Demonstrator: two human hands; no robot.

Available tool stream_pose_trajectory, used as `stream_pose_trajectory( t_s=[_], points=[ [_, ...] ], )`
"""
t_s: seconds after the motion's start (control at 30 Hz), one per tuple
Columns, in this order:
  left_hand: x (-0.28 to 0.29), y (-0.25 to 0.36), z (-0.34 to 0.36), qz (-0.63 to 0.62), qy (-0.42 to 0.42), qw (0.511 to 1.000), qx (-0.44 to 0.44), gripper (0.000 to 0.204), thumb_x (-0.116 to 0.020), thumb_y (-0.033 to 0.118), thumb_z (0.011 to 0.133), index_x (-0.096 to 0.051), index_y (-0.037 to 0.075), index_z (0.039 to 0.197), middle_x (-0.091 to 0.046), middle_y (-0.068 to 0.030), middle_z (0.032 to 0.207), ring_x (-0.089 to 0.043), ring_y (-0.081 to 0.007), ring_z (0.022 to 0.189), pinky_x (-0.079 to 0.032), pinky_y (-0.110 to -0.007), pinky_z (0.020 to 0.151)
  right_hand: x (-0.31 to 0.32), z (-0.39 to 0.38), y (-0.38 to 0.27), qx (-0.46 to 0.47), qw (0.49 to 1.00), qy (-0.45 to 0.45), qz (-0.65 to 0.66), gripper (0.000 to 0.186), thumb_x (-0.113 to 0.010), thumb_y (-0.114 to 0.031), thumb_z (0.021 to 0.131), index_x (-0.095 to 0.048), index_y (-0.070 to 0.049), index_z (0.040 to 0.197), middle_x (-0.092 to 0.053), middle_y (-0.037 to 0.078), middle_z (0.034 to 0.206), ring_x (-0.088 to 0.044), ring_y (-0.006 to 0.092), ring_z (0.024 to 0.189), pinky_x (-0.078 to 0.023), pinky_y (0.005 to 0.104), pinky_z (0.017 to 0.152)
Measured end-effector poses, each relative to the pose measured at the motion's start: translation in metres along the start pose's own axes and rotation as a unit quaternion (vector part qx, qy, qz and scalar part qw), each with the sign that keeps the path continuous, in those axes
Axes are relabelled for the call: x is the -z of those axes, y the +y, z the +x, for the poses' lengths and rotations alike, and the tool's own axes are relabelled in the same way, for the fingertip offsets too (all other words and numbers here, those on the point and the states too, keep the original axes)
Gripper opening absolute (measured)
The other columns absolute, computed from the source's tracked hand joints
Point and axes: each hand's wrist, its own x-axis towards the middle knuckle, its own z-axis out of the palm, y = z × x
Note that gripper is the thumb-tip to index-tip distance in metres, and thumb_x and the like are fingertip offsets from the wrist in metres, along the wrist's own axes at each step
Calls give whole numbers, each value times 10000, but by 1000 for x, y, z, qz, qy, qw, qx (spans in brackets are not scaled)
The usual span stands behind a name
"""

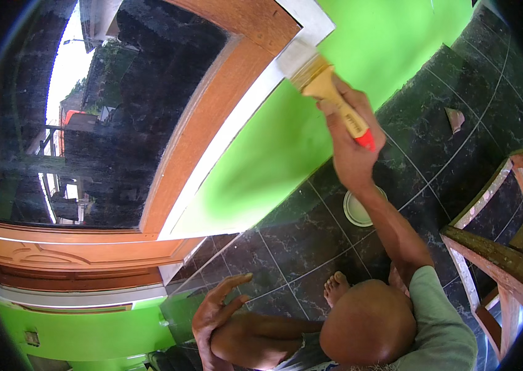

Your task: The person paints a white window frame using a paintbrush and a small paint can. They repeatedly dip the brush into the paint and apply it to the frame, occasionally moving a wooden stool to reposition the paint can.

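Head view: left hand (212,312), empty, fingers spread, hangs by knee (240,340), near left. Worn wooden frame (490,250) stands right on dark tiled floor (286,247); pale round container (355,213) sits beneath right forearm (397,229). Right hand (355,154) clamps paintbrush (322,80) by handle, blurred bristles (297,59) at far corner of white trim (212,154) edging brown window frame (224,93). Trim looks mostly coated, corner apparently being worked; further coats, cannot tell. Bright green wall (391,37) runs far right.

There are two bare hands (208,318) (355,151), one flat yellow-handled paintbrush (322,82), one round pale-rimmed container (355,211), one worn wooden stand (490,249), one dark glass pane (150,111) in brown wood.
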Motion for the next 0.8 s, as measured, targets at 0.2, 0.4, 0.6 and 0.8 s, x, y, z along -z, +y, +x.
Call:
stream_pose_trajectory(
  t_s=[0.2,0.4,0.6,0.8],
  points=[
    [-3,12,-2,9,15,999,33,448,-718,112,950,-625,46,1383,-642,-140,1404,-547,-263,1371,-395,-388,1153,-16,-44,-2,27,988,-150,4,377,-707,54,875,-685,26,1251,-695,134,1104,-682,194,1023,-550,320,861],
    [-1,6,-5,46,10,998,32,475,-732,98,953,-604,60,1409,-634,-139,1405,-557,-260,1365,-415,-381,1139,9,-3,13,23,999,-48,10,308,-696,10,933,-697,39,1240,-715,99,1083,-686,140,974,-545,271,850],
    [0,-3,-4,25,12,999,24,479,-729,89,954,-603,66,1415,-631,-134,1414,-552,-254,1371,-411,-386,1143,38,42,-10,-8,997,72,-32,297,-646,-44,1007,-681,17,1295,-720,89,1129,-705,147,999,-580,294,891],
    [-2,5,-3,50,15,999,1,497,-752,95,933,-610,68,1409,-635,-142,1402,-561,-275,1359,-420,-396,1138,52,67,-41,68,981,-21,-181,259,-682,-45,982,-701,24,1231,-724,66,1116,-679,108,956,-537,246,865]
  ],
)
